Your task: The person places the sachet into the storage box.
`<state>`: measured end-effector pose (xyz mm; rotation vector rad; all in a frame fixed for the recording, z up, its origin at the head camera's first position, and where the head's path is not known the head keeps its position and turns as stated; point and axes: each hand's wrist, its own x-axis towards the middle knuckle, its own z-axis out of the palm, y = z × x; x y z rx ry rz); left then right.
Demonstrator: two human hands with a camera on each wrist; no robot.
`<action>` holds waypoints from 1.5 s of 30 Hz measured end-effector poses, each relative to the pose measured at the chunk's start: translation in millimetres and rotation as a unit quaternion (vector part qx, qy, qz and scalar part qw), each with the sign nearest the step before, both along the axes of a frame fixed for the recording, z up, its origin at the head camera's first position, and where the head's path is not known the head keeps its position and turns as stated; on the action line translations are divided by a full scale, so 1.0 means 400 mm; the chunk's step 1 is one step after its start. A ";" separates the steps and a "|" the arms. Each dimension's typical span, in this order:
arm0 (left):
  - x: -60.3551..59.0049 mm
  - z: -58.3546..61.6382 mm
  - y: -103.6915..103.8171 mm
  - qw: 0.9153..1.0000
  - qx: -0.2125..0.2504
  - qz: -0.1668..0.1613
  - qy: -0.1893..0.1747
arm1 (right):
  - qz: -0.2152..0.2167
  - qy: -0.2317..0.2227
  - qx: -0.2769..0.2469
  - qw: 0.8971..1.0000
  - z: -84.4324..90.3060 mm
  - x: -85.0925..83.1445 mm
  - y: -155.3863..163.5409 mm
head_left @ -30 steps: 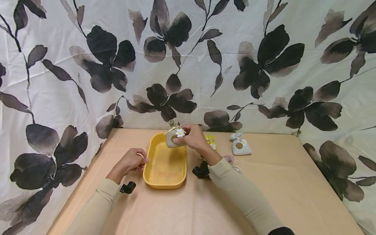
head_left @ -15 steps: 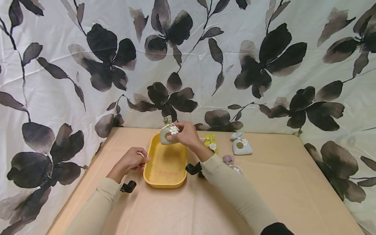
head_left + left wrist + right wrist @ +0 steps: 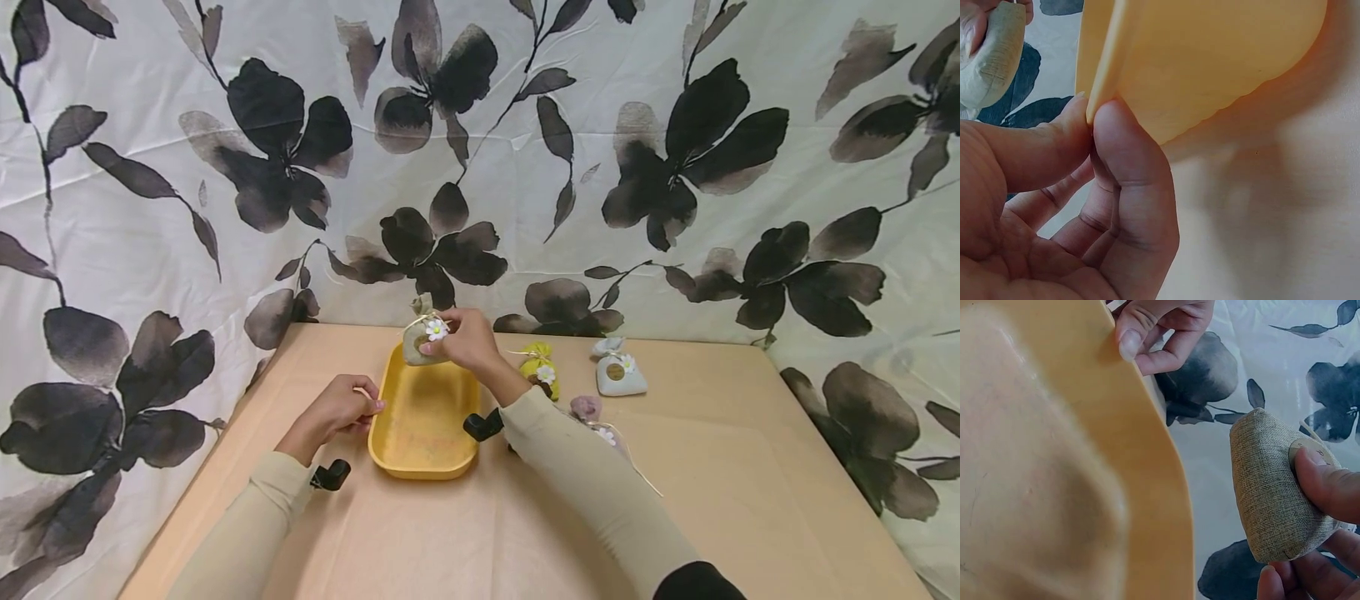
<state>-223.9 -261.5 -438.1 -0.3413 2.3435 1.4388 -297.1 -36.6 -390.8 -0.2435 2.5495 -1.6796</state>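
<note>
Wrist views alone show left fingers (image 3: 1079, 134) pinching tray (image 3: 1197, 56) rim, right fingers (image 3: 1325, 481) gripping pouch (image 3: 1272, 487).

Grey-green burlap pouch (image 3: 417, 342), daisy-tied, upright above far end of yellow tray (image 3: 423, 417), apparently clear.

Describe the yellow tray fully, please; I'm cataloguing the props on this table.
The yellow tray is a shallow oblong dish with rounded corners and a raised rim, seemingly matte plastic. It sits flat on the tan table, long axis pointing away from the person. The left hand pinches its left rim between thumb and finger. Nothing lies inside; the right hand holds a burlap pouch over its far end.
</note>
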 end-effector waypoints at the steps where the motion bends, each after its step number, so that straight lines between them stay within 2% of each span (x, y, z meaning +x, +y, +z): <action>1: -0.001 -0.001 0.000 1.000 0.000 0.000 0.000 | -0.003 0.001 0.004 1.000 -0.002 -0.002 -0.002; 10: -0.009 -0.007 0.001 1.000 -0.003 -0.006 0.007 | -0.018 0.008 0.033 0.999 -0.013 -0.016 -0.017; 23: -0.024 -0.013 -0.002 1.000 0.000 -0.010 0.003 | -0.035 0.003 0.048 0.998 -0.040 -0.041 -0.037; 31: -0.027 -0.014 -0.005 1.000 0.004 -0.006 0.002 | -0.044 -0.007 0.040 0.998 -0.055 -0.046 -0.049; 45: -0.029 -0.011 -0.014 1.000 0.006 -0.011 -0.002 | -0.062 -0.011 0.058 0.996 -0.086 -0.052 -0.071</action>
